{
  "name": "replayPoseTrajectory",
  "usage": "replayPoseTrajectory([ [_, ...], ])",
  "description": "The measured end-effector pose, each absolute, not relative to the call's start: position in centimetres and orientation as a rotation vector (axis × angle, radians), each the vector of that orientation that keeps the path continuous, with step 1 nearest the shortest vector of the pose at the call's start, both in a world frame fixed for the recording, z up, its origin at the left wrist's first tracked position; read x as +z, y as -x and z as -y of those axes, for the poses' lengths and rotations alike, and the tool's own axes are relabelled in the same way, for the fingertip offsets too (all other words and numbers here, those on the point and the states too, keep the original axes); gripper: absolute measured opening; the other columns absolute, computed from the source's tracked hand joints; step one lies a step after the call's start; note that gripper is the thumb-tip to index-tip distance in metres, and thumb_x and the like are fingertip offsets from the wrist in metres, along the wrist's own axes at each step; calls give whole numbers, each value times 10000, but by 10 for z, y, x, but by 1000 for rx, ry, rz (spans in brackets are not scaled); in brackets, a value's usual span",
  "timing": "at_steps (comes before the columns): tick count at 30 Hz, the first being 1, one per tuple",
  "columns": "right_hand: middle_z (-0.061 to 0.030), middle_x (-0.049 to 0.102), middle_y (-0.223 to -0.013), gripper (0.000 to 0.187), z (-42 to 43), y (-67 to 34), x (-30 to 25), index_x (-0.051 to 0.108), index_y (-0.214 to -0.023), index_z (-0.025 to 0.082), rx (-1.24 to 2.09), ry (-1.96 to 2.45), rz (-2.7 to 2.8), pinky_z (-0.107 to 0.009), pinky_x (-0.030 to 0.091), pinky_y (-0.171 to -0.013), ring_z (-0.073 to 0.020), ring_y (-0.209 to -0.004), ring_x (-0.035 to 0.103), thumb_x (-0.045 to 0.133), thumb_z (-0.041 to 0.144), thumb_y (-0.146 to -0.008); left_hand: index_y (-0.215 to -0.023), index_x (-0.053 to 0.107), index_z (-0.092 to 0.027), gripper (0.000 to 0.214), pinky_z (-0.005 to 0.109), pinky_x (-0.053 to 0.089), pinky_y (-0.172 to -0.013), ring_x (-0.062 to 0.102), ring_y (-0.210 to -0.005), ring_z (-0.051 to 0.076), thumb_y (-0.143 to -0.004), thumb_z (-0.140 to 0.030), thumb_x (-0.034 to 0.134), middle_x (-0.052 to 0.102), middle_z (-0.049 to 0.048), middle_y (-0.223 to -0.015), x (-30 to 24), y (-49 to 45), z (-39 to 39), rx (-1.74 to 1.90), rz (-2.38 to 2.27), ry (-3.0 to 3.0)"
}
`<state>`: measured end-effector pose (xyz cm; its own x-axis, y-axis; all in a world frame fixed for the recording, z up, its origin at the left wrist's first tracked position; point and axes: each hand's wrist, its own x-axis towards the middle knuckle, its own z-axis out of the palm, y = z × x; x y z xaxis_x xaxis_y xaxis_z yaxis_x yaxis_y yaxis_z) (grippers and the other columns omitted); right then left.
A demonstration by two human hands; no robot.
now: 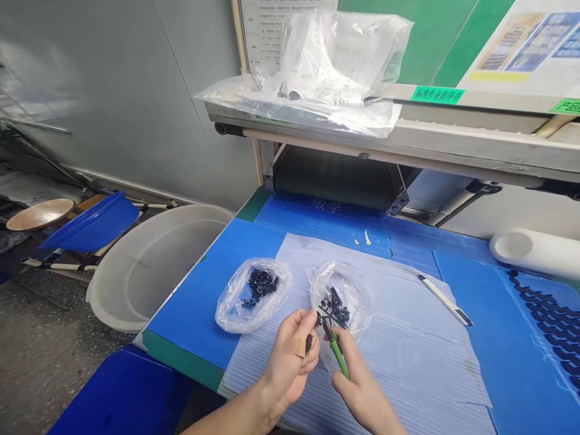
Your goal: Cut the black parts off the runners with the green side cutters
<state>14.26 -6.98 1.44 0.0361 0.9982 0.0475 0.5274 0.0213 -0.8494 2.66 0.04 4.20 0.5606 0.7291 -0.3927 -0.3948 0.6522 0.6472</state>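
Observation:
My left hand [290,356] is closed in a pinch on a small black plastic part [309,342] just in front of me. My right hand [360,386] grips a green-handled cutter [338,353] whose tip points at a black sprue of parts [333,305]. That sprue lies at the mouth of a clear plastic bag [357,290] on a pale corrugated sheet [408,350]. A second clear bag [233,308] to the left holds several loose black parts [260,285].
A white pen-like knife [446,300] lies on the sheet to the right. A tray of black parts [553,320] and a white roll [534,251] sit far right. A large white tub [149,266] stands left of the blue table [203,302]. A shelf overhead carries plastic bags [335,66].

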Motion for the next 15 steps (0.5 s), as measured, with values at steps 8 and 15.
replayPoseTrajectory([
  [8,-66,530,-817,327,71,-130,1,374,-925,193,806,1729,1667,-345,459,-683,-214,-777,542,314,124,-611,-630,315,-183,429,152,52,-320,134,-316,-2,-672,-477,626,255,-122,-393,27,-19,5,710,-793,-524],
  [15,1,475,-647,218,63,-138,10,351,-709,210,1105,1719,1885,-261,392,-548,-166,-613,472,335,93,-526,-655,319,-189,436,162,46,-337,102,-346,8,-671,-516,608,225,-122,-424,-5,4,6,763,-949,-535],
])
